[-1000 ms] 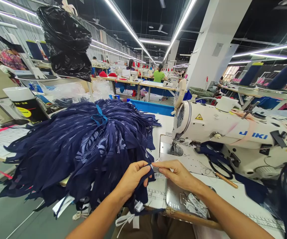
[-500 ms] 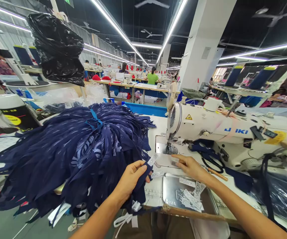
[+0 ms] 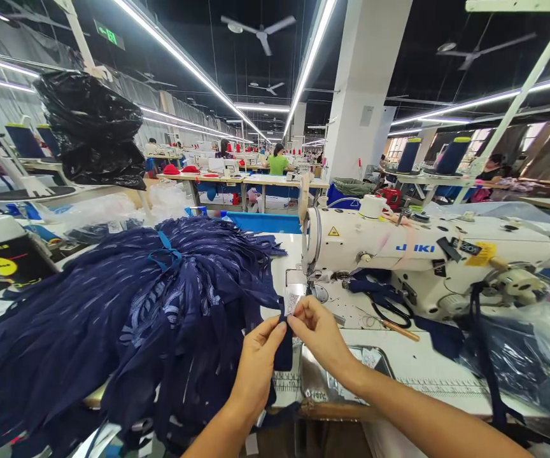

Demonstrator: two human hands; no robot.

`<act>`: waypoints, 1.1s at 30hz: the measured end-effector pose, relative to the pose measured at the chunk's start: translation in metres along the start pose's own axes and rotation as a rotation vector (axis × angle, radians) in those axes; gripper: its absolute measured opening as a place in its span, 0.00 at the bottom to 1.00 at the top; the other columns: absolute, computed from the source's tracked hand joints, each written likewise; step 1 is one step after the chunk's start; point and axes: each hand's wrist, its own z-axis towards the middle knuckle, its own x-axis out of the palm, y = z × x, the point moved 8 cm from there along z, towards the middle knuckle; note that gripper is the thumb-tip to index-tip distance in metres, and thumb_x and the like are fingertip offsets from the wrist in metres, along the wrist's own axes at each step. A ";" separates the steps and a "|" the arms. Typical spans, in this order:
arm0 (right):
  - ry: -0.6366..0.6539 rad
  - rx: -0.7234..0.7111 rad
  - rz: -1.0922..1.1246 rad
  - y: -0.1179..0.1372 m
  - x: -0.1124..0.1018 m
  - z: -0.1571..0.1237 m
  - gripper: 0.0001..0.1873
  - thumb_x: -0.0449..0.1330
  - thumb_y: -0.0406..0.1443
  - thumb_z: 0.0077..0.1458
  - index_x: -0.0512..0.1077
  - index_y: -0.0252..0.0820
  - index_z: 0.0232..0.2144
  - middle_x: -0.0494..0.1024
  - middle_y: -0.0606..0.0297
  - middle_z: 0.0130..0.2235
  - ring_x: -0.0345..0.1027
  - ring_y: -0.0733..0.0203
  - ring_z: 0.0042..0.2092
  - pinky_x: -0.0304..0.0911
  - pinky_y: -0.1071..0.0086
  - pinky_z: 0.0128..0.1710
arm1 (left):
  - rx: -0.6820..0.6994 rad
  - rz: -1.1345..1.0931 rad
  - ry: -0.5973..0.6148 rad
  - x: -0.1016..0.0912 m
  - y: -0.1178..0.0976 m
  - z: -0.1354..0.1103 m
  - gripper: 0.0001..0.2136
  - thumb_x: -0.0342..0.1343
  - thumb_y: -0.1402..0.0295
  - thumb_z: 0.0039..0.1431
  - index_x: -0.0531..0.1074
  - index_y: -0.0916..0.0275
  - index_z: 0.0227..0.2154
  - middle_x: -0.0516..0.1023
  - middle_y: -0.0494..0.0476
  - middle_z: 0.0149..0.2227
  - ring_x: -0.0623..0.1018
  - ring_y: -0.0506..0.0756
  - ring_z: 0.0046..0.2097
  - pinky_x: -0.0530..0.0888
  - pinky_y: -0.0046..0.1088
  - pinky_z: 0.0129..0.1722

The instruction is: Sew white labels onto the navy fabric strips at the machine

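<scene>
A big heap of navy fabric strips (image 3: 126,305), tied with a blue band, covers the left of the table. My left hand (image 3: 258,362) pinches one navy strip (image 3: 283,346) at the heap's right edge. My right hand (image 3: 320,331) meets it from the right, fingers closed on the same strip's top and a small white label (image 3: 291,301). Both hands sit just in front of the needle plate of a white JUKI sewing machine (image 3: 399,251).
Black scissors (image 3: 389,313) and a wooden-handled tool (image 3: 401,331) lie under the machine arm. A metal plate (image 3: 332,381) with loose labels sits by the table's front edge. A black plastic bag (image 3: 93,130) hangs at upper left. Clear plastic lies at far right. People work at tables behind.
My right hand went to the needle area, then came back to the left hand with a white label. The view has tilted upward.
</scene>
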 end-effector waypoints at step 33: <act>-0.055 -0.490 -0.634 0.031 -0.005 -0.014 0.06 0.49 0.31 0.52 0.64 0.41 0.27 0.70 0.66 0.25 0.61 0.64 0.26 0.57 0.71 0.28 | 0.099 0.069 -0.084 0.001 0.005 -0.003 0.10 0.58 0.66 0.45 0.76 0.63 0.31 0.77 0.53 0.31 0.72 0.53 0.37 0.67 0.26 0.42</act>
